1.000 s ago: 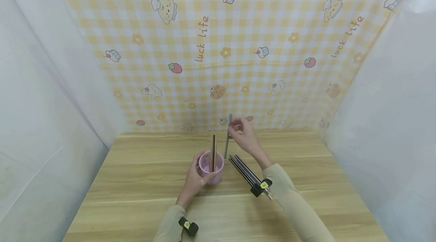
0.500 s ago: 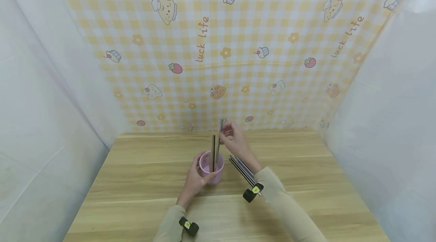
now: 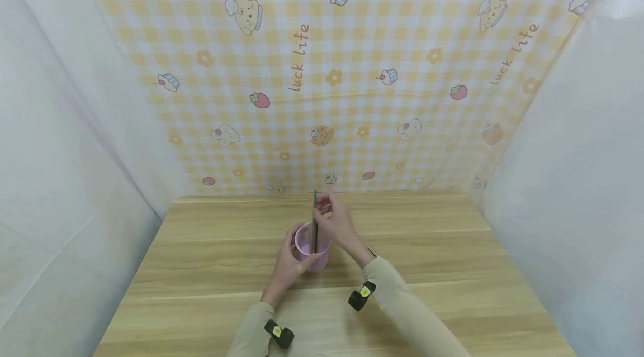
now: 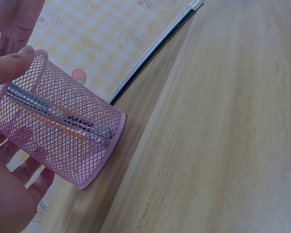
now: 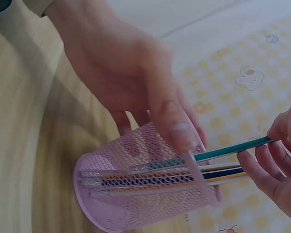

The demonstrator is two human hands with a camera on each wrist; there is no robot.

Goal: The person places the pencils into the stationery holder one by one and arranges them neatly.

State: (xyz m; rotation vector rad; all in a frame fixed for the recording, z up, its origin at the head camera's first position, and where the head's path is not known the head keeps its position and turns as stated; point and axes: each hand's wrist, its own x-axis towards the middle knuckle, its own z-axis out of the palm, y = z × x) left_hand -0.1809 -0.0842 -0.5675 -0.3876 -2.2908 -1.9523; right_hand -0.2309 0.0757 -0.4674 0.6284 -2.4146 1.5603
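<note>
My left hand (image 3: pixel 288 263) grips a pink mesh pencil cup (image 5: pixel 117 206) round its side, thumb at the rim. The cup stands on the table in front of me. A green pencil (image 5: pixel 229 149) is pinched between the fingers and thumb of my right hand (image 3: pixel 338 224), above the cup's mouth. Through the mesh, the green pencil's eraser end shows inside the cup, a little above the bottom. Several pencils (image 5: pixel 224 173), orange and dark ones among them, lean together in the cup with their eraser ends down.
More pencils (image 4: pixel 155 54) lie on the wooden table (image 3: pixel 201 290) beside the cup, mostly hidden under my right forearm in the head view. A yellow checked cloth (image 3: pixel 322 66) hangs behind the table, with white sheets (image 3: pixel 568 178) at both sides.
My right hand has moved left and down, bringing the green pencil from beside the cup into its mouth. The left hand keeps its grip on the cup.
</note>
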